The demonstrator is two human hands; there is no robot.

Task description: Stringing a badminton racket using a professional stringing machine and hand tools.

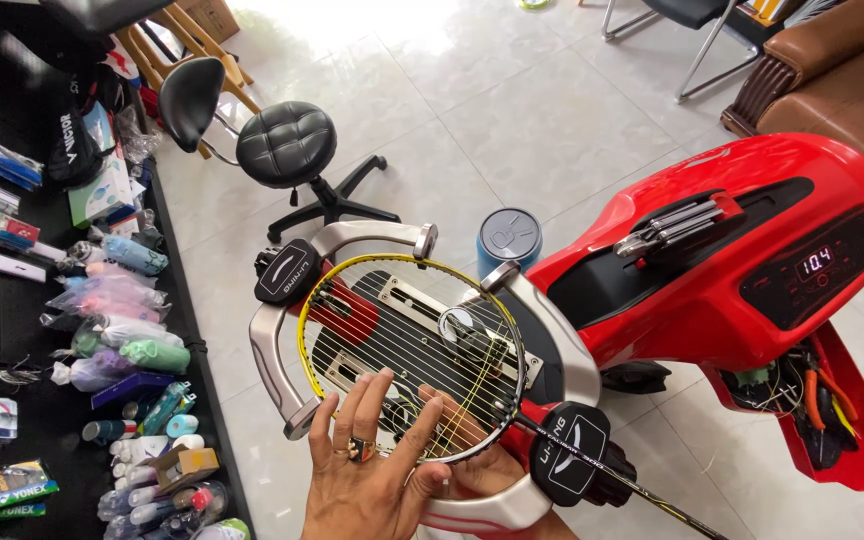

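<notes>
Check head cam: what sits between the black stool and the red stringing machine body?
In the head view, a blue cylindrical canister with a grey lid stands on the tiled floor between the black stool and the red machine body.

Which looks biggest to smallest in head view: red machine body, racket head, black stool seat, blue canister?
1. red machine body
2. racket head
3. black stool seat
4. blue canister

The racket sits nearer the camera, so its lead over the stool is unsure.
</notes>
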